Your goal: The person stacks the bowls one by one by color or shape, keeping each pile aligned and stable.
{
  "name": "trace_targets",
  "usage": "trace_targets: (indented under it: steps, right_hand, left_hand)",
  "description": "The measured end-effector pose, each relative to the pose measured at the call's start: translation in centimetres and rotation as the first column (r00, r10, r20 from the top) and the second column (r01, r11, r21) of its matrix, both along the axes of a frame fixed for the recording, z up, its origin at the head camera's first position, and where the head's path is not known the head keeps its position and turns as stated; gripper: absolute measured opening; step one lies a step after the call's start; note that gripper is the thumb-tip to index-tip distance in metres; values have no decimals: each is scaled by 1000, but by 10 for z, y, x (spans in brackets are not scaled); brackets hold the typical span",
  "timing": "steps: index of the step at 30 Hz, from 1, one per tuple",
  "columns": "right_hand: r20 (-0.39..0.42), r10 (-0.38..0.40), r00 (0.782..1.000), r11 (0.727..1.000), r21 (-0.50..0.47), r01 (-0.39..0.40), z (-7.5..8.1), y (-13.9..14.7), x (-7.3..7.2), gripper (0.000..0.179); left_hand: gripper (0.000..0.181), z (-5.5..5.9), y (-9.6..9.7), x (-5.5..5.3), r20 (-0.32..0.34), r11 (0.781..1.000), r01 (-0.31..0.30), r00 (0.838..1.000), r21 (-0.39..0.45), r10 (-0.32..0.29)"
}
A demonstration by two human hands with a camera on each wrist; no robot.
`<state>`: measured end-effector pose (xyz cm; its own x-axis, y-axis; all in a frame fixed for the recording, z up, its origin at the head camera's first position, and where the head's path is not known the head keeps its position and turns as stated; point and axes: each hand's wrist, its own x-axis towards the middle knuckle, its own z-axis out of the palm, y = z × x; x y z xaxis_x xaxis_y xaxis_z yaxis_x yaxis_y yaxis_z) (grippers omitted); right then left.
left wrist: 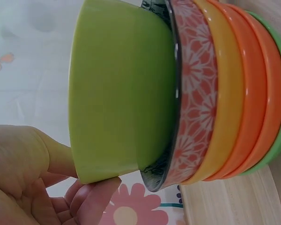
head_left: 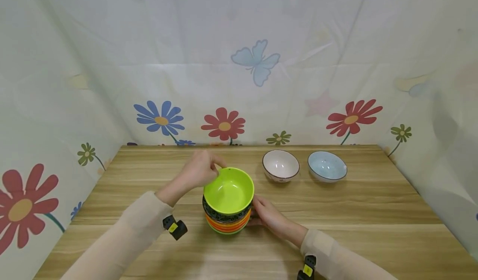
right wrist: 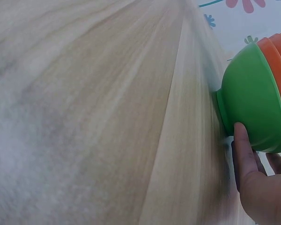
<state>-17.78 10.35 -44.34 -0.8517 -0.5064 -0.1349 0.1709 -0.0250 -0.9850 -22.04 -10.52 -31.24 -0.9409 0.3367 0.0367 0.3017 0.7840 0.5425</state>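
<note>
Left fingers are pinching one lime bowl nesting in five bowls; straight right fingers are touching the lowest.

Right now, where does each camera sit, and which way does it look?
Head: on the head, facing forward and down at the bowl stack and table; left hand, right hand and sleeves show.
Left wrist: on that wrist, facing the stack's side; left hand shows, pinching the lime bowl.
Right wrist: on that wrist, looking along the table; right hand shows, touching the green bowl.
Both wrist views show orange bowls.
</note>
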Motion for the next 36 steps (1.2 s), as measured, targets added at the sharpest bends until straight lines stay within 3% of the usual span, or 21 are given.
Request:
trace_targets:
  steps: [14, 28, 36]
  right_hand:
    - [-4, -1, 1000, 1000, -6, 1, -2, 0, -1, 53]
    - [6, 4, 1000, 1000, -30, -3, -2, -1, -3, 50]
    - [9, -4, 1000, 1000, -25, 4, -4, -1, -3, 54]
  left_hand:
    - [31, -10, 0, 2, 24, 999, -32, 999, -37, 33]
    - [30, -18, -1, 2, -16, 997, -37, 999, -72, 36]
    - [31, -20, -2, 1, -1, 997, -44, 999, -64, 44]
